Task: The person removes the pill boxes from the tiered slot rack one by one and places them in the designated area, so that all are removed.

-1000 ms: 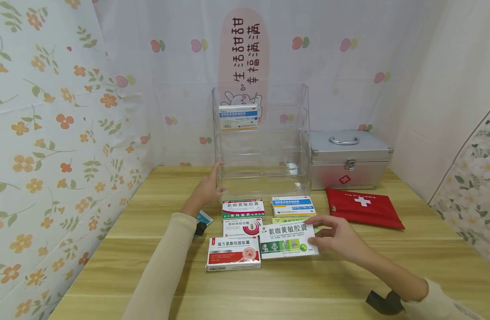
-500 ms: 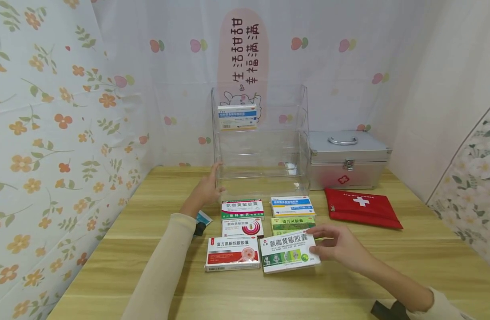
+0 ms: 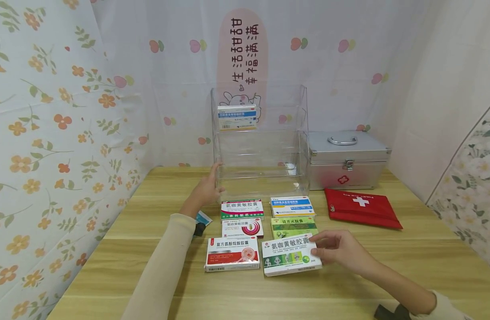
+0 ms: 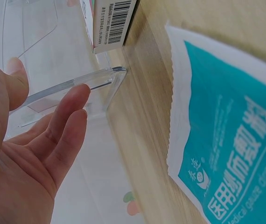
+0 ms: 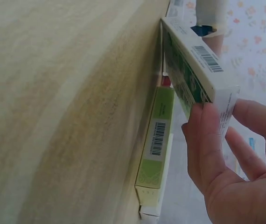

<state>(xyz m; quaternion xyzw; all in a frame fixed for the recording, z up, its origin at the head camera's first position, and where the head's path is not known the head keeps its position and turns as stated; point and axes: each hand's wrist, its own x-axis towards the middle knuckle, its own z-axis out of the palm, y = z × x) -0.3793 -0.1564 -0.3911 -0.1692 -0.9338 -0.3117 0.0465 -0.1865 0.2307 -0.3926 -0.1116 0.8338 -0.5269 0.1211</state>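
My right hand (image 3: 336, 250) pinches the right end of a white and green medicine box (image 3: 291, 255), thumb on top and fingers beneath; the right wrist view shows that box (image 5: 193, 65) tilted up off the table. My left hand (image 3: 206, 189) rests with straight fingers (image 4: 65, 112) against the left wall of a clear acrylic tiered rack (image 3: 260, 142). One blue and white box (image 3: 237, 117) stands on the rack's top tier. Several more medicine boxes lie in front of the rack, among them a green one (image 3: 292, 226) and a red and white one (image 3: 233, 254).
A silver first-aid case (image 3: 348, 160) stands right of the rack, with a red first-aid pouch (image 3: 362, 207) before it. A teal sachet (image 4: 231, 135) lies by my left wrist. Patterned curtains close in the wooden table (image 3: 348, 293) on three sides.
My right hand has drawn the white and green box toward me, uncovering the green box behind it. The left hand has stayed on the rack.
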